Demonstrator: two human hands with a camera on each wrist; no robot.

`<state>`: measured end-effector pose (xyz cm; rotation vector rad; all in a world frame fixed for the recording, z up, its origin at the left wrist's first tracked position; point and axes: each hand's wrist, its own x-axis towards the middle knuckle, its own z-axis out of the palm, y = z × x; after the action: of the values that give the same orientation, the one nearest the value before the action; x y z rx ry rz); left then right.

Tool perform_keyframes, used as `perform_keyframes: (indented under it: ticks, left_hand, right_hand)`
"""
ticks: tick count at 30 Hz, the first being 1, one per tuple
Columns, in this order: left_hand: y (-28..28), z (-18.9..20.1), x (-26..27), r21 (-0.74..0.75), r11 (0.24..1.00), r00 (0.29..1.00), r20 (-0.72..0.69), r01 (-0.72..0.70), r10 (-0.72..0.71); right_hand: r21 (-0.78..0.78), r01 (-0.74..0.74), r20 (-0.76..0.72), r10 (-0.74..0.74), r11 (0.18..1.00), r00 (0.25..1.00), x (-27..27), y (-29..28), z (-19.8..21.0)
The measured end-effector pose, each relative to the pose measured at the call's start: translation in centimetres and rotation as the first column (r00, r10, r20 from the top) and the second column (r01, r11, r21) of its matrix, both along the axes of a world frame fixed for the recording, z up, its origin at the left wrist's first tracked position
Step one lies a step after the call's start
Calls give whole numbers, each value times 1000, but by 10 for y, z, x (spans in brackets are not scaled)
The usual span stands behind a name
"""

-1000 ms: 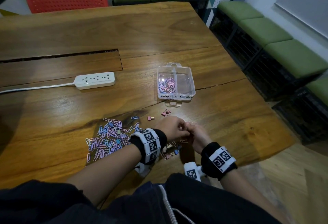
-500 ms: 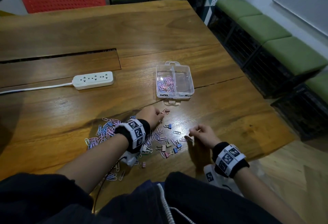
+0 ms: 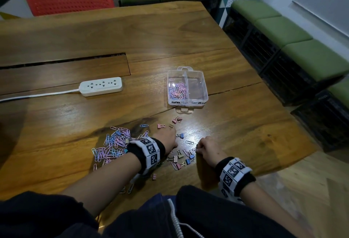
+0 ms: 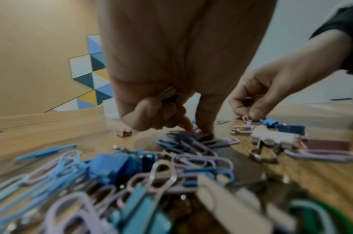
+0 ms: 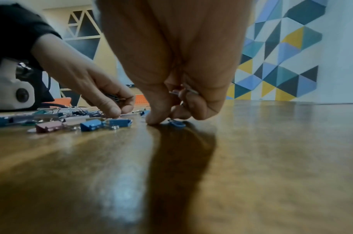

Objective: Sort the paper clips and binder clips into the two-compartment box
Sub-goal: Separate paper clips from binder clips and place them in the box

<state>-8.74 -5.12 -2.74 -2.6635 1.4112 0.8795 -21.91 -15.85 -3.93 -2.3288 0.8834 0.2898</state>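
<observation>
Left hand (image 3: 166,138) curled round wire paper clips (image 4: 168,95), right hand (image 3: 206,148) pinching clips, glossy wood table (image 3: 245,124)

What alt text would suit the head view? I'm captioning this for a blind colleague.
Two hands, the left hand and right hand, pick at mixed paper clips and binder clips scattered on a wooden table. Beyond them sits a clear two-compartment box, paper clips in its left compartment only; a white power strip lies to the left.

Glossy wooden table (image 3: 236,124), clear plastic box (image 3: 204,86), coated wire paper clips (image 3: 115,143)
</observation>
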Motion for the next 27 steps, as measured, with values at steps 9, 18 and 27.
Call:
perform_keyframes:
  ticks: [9,18,27]
  left_hand:
    - [8,4,13,-106,987,976,-198,-117,95]
    - [1,20,14,157,544,-45,-976,-824,213]
    - [-15,7,-6,-174,951,825,-552,-257,122]
  right_hand:
    - [661,340,157,-566,669,809,-16,-21,5]
    - [541,459,0,-546,705,838,-16,-21,-3]
    - [81,194,-23,-193,978,981,-13,-1,-6]
